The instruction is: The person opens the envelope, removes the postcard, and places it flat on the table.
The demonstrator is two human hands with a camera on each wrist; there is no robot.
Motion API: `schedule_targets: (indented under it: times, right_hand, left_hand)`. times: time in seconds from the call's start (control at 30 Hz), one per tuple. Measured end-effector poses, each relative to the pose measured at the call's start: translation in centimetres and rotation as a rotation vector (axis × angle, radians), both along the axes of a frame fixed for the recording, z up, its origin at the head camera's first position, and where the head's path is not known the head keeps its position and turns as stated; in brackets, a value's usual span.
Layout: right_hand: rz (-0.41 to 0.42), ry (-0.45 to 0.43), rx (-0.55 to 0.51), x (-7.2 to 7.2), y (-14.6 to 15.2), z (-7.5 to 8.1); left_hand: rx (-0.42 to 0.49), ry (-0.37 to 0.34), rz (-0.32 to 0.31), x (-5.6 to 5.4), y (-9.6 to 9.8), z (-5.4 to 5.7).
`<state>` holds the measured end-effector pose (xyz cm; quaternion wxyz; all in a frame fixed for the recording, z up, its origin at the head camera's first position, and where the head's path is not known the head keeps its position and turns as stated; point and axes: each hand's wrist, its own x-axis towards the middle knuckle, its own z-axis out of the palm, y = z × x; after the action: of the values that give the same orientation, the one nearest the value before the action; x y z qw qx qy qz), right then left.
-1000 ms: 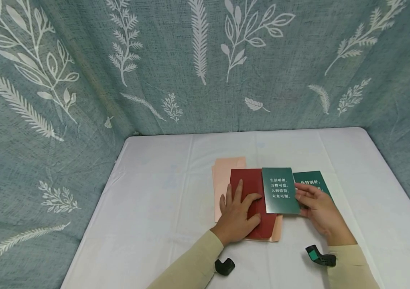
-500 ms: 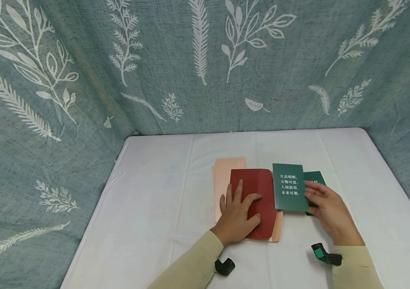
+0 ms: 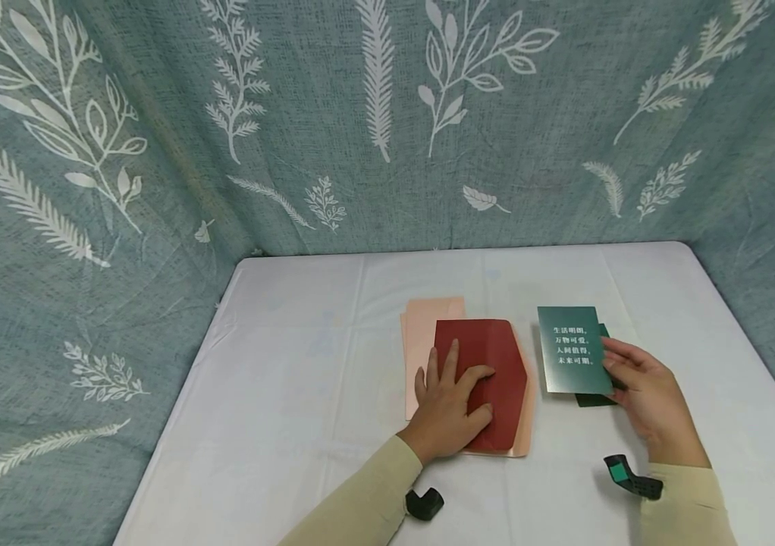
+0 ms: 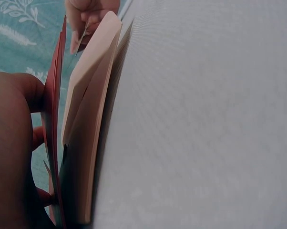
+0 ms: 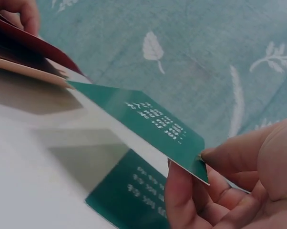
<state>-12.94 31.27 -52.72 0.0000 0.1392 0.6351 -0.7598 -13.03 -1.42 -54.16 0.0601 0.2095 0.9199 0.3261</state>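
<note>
In the head view my left hand (image 3: 447,406) lies with spread fingers on a red envelope (image 3: 506,349), its flap edge at the right. The left wrist view shows the fingertips against the face of the red envelope (image 4: 52,109), with peach envelopes (image 4: 93,95) beneath it. My right hand (image 3: 654,394) pinches the right edge of a green card (image 3: 568,326) printed with white characters, between thumb and fingers. A shadow shows the card raised over the table in the right wrist view. Below it lies a second green card (image 5: 129,195), mostly covered by the held one from above.
More peach envelopes (image 3: 422,326) stick out behind and left of the red one. A white cloth covers the table (image 3: 292,394). Blue-green curtains (image 3: 333,91) with white leaf prints stand behind it and at both sides.
My right hand has drawn the green card rightward, away from the red envelope, uncovering its pointed flap edge. The card now overlaps most of the second green card. The left hand stays in place.
</note>
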Motion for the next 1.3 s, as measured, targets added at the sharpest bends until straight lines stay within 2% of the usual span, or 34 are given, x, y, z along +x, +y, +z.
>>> schedule_targets:
  times: [0.17,0.47,0.7,0.97,1.2,1.3]
  right_hand:
    - [-0.037,0.006,-0.002,0.20,0.58,0.05]
    - [-0.067,-0.051,0.202,0.39,0.82,0.14]
    - [-0.064,-0.100,0.404,0.44,0.80,-0.09]
    - [-0.064,-0.136,0.465,0.40,0.76,0.12]
    - [-0.103,-0.231,0.568,0.27,0.82,0.62]
    - [-0.124,-0.245,0.628,0.15,0.85,0.72]
  left_hand:
    - [-0.003,0.000,-0.001,0.01,0.00,-0.06]
    - [-0.001,0.002,-0.001,0.07,-0.01,-0.11]
    - [0.000,0.010,0.001,0.13,-0.03,-0.09]
    - [0.002,0.005,0.004,0.13,-0.02,0.04]
    - [0.002,0.003,0.002,0.10,0.00,0.12]
    - [0.000,0.004,0.001,0.09,0.01,0.16]
